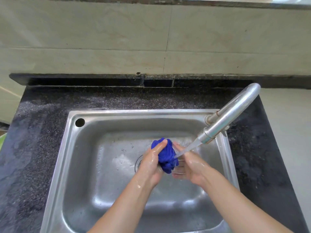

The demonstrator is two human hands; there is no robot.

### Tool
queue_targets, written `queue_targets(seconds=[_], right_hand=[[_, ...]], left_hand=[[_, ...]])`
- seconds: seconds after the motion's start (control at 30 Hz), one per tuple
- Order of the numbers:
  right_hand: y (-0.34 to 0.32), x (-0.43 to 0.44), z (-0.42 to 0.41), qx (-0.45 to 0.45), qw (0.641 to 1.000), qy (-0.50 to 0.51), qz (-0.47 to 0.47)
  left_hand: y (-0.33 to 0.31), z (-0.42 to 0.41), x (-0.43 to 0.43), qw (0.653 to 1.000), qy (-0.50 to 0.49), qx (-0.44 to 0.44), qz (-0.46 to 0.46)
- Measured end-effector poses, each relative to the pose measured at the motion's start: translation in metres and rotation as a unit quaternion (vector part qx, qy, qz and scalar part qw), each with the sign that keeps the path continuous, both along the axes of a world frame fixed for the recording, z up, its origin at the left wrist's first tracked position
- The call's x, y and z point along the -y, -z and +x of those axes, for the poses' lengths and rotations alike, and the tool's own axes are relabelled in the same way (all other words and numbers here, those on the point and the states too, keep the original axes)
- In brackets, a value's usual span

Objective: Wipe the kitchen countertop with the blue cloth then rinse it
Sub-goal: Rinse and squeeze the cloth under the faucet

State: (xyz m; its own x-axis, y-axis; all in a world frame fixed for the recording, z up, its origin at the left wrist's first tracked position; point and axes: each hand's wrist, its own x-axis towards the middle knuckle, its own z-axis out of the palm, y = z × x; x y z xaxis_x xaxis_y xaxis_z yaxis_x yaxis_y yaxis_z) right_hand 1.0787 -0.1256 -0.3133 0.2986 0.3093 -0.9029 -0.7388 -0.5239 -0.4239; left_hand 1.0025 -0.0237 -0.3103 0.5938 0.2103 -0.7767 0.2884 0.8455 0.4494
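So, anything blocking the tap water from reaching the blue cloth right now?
Nothing visible blocks it. The water stream leaves the faucet, passes close by the right hand and lands on the blue cloth, which the left hand grips over the sink.

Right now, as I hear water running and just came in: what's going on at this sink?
A person is rinsing the blue cloth over the steel sink. The left hand grips the bunched cloth, and the right hand lies against its other side with fingers fairly straight. Water from the tap runs onto the cloth and the right hand. The dark countertop looks wet.
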Motion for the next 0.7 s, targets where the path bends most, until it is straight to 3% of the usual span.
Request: queue_targets(seconds=[0.07,0.17,0.23,0.33,0.4,0.5,0.6,0.7], right_hand=[[-0.003,-0.005,-0.002,0.018,0.999,0.028,0.038],[-0.006,-0.014,0.015,0.093,0.974,0.192,0.072],[-0.005,-0.014,0.022,0.146,0.959,0.235,0.061],[-0.006,-0.019,0.004,0.219,0.963,0.146,0.062],[-0.017,-0.021,-0.019,0.250,0.959,0.097,0.087],[-0.034,-0.005,-0.056,0.326,0.934,-0.007,0.147],[-0.035,0.009,-0.068,0.410,0.900,-0.091,0.122],[-0.001,-0.005,-0.015,0.482,0.868,-0.074,-0.092]], left_hand=[[0.000,-0.004,0.000,0.996,-0.045,-0.070,0.043],[-0.006,-0.014,0.000,0.975,-0.100,-0.143,0.136],[-0.009,-0.020,0.002,0.963,-0.144,-0.158,0.163],[0.002,-0.017,0.010,0.969,-0.162,-0.180,0.047],[0.008,-0.011,0.011,0.975,-0.111,-0.181,-0.068],[0.012,0.002,0.006,0.973,-0.097,-0.107,-0.178],[0.013,0.016,0.011,0.979,-0.108,-0.101,-0.141],[0.014,0.024,0.033,0.993,-0.074,-0.082,-0.051]])
